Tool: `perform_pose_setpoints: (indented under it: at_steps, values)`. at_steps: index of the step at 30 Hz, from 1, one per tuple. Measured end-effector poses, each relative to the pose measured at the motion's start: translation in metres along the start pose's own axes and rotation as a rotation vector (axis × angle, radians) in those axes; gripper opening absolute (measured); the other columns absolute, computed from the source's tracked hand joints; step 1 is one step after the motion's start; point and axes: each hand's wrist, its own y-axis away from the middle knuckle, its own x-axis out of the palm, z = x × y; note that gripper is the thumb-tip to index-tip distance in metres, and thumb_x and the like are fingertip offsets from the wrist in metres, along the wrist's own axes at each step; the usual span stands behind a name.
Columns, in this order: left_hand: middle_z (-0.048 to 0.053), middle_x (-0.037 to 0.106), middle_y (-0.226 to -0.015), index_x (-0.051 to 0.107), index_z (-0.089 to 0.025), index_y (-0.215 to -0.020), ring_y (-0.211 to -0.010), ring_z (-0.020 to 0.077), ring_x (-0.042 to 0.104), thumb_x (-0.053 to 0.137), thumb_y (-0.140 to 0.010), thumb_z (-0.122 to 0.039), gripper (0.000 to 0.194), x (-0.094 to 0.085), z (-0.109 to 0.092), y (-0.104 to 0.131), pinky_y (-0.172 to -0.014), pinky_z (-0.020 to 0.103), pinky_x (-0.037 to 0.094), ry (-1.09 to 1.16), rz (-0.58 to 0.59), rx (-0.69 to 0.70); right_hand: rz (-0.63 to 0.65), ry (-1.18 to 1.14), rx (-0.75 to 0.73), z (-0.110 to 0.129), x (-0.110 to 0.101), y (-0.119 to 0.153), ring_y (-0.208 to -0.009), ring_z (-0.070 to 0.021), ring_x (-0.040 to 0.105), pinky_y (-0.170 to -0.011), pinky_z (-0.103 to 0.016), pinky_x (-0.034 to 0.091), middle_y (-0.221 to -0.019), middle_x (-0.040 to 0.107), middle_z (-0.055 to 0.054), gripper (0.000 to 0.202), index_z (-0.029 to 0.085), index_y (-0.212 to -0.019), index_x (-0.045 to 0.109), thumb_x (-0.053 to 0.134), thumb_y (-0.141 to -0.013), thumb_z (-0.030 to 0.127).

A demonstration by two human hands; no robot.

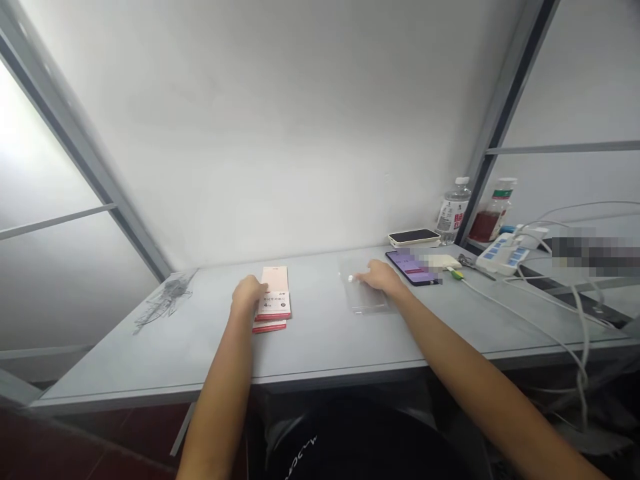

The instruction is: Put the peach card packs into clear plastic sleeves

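Note:
My left hand (246, 293) is at the left edge of a small stack of flat paper packets, closed on its side with the thumb over the top. The upper part of the stack is a pale pink packet (276, 277); below it lies a white packet (274, 303) with dark print and a red edge. Another red-edged packet (270, 327) sticks out nearest me. To the right, my right hand (383, 277) grips the right side of a clear, flat plastic case (365, 297) on the table. Its fingers are partly hidden.
Right of my right hand lie a phone with a purple screen (413, 268) and a phone in a pale box (414, 238). Behind stand a clear bottle (454, 210) and a jar (493, 213). A white power strip (503, 253) trails cables. Dark scribbles (170, 297) mark the tabletop's left.

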Motion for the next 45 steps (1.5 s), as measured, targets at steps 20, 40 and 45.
perform_pose_setpoints:
  at_steps: [20, 40, 45]
  values:
    - [0.002, 0.058, -0.064, 0.053, -0.019, -0.067, -0.057, 0.014, 0.052, 0.037, -0.079, -0.06, 0.045, 0.026, -0.048, 0.046, -0.052, 0.025, 0.036, 0.177, 0.189, 0.642, 0.09, -0.15, -0.685, 0.054, 0.026, 0.05, -0.053, -0.0109, 0.046, -0.053, -0.022, 0.032, -0.055, 0.054, 0.002, 0.038, 0.017, -0.062, 0.055, 0.042, -0.084, 0.045]
    - [0.009, 0.067, -0.09, 0.057, -0.021, -0.084, -0.085, 0.0276, 0.062, 0.068, -0.041, -0.066, 0.064, -0.009, -0.027, 0.031, -0.066, 0.032, 0.043, -0.215, 0.174, -0.098, 0.099, 0.373, 0.019, 0.01, -0.017, 0.018, -0.093, -0.0283, 0.06, -0.067, -0.032, 0.045, -0.102, 0.062, -0.017, 0.06, 0.012, -0.095, 0.06, 0.059, -0.064, 0.063]
    - [0.01, 0.068, -0.082, 0.056, -0.022, -0.074, -0.084, 0.031, 0.062, 0.072, -0.038, -0.061, 0.055, -0.008, -0.025, 0.031, -0.065, 0.035, 0.043, -0.131, 0.135, -0.097, 0.079, 0.33, -0.009, 0.003, -0.015, 0.011, -0.084, -0.0274, 0.062, -0.059, -0.03, 0.044, -0.094, 0.065, -0.016, 0.049, 0.014, -0.081, 0.061, 0.064, -0.061, 0.059]
